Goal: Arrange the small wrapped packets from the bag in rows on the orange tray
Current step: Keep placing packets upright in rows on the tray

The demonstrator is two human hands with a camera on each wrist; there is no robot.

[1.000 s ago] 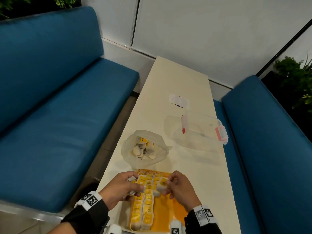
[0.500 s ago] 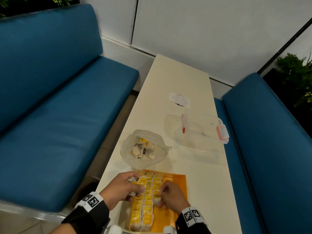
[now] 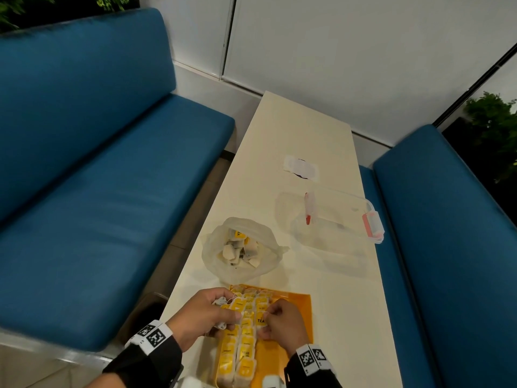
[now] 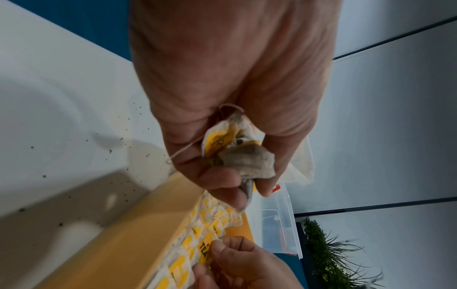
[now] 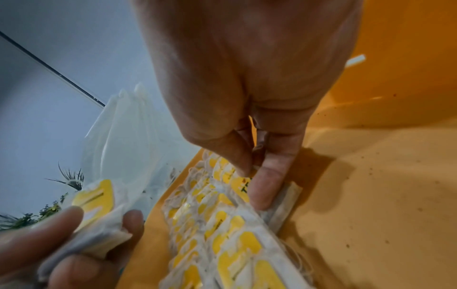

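Observation:
An orange tray (image 3: 303,305) lies at the near table edge with rows of yellow-labelled tea packets (image 3: 246,345) along its left side. My left hand (image 3: 207,315) grips a bunch of packets (image 4: 237,150) over the tray's left rim. My right hand (image 3: 279,323) pinches one packet marked TEA (image 3: 261,320) and holds it down at the right of the rows; the right wrist view shows its fingers (image 5: 267,187) on that packet. Behind the tray stands the open white bag (image 3: 243,247) with more packets inside.
A clear plastic box (image 3: 338,219) with red clips sits right of the bag, and a white paper piece (image 3: 300,168) lies farther back. Blue benches (image 3: 112,191) flank the narrow cream table (image 3: 279,130). The tray's right half (image 5: 371,195) is bare orange.
My right hand has come down from the far end of the rows to their right side, bringing its packet onto the tray. The left hand has stayed put with its bunch.

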